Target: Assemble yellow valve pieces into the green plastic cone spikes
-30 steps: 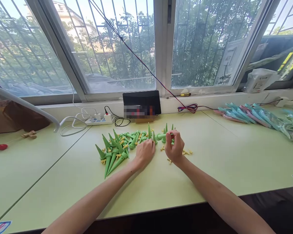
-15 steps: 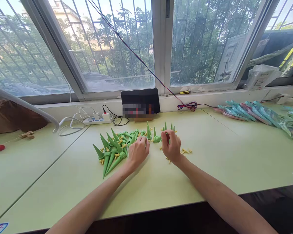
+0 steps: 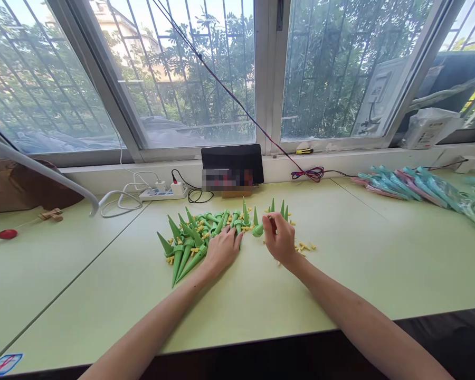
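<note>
Green plastic plant-watering spikes (image 3: pixel 190 252) with ribbed caps lie and stand in a pile, small yellow T-shaped fittings among them. At the pile's right edge my left hand (image 3: pixel 222 249) has its thumb and fingers closed about a green spike (image 3: pixel 238 226), partly hidden by the fingers. My right hand (image 3: pixel 281 238) is closed in a pinch just to the right, at another green spike (image 3: pixel 257 230) whose capped end shows left of the fingers. Several upright green spikes (image 3: pixel 286 212) stand behind that hand. Loose yellow fittings (image 3: pixel 306 246) lie beside its wrist.
A dark-screened tablet (image 3: pixel 232 161) leans at the back by the window. A power strip (image 3: pixel 163 193) with cables stands left of it. Bundled wire (image 3: pixel 311 173) and bagged blue and pink items (image 3: pixel 404 182) lie to the right. A red ball (image 3: pixel 7 234) lies far left.
The view has shifted slightly, so everything appears a little further right. My left hand's fingers have stretched out over a spike at the pile's edge. My right hand keeps its pinch.
</note>
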Demonstrator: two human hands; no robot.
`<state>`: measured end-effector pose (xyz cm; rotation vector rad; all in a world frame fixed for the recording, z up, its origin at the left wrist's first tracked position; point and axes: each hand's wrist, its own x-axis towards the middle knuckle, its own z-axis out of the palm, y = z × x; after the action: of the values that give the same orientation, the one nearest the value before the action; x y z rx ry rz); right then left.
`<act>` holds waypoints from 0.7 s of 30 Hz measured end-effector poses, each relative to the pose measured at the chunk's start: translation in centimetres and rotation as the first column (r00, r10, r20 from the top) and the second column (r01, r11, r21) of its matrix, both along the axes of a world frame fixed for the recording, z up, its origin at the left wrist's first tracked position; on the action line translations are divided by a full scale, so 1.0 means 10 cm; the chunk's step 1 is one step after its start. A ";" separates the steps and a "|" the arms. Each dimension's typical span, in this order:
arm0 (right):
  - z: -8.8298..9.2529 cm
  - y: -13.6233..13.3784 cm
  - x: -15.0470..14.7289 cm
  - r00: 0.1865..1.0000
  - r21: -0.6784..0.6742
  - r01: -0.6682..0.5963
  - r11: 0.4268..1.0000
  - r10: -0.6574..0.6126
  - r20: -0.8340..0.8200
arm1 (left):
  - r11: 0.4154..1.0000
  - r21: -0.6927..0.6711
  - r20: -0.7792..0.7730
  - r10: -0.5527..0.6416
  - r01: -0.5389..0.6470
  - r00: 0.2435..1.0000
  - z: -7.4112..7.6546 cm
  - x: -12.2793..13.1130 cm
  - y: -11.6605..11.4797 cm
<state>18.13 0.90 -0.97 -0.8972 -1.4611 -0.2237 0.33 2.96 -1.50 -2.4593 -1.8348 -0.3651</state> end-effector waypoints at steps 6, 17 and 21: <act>-0.01 0.00 0.00 1.000 -0.036 -0.031 0.999 0.031 0.000 | 0.999 -0.021 -0.037 -0.038 0.038 0.999 0.04 0.00 -0.07; -0.03 0.02 0.00 0.989 -0.160 -0.111 0.981 0.124 0.076 | 0.992 -0.096 -0.184 -0.094 0.078 0.978 0.17 -0.04 -0.54; -0.01 -0.01 -0.02 0.988 -0.152 -0.135 0.979 0.144 0.048 | 0.992 -0.098 -0.208 -0.096 0.077 0.973 0.21 -0.08 -0.68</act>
<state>17.97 0.80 -1.05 -0.9088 -1.6050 -0.0376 -0.43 -3.87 0.63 -2.5273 -1.6975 -0.0212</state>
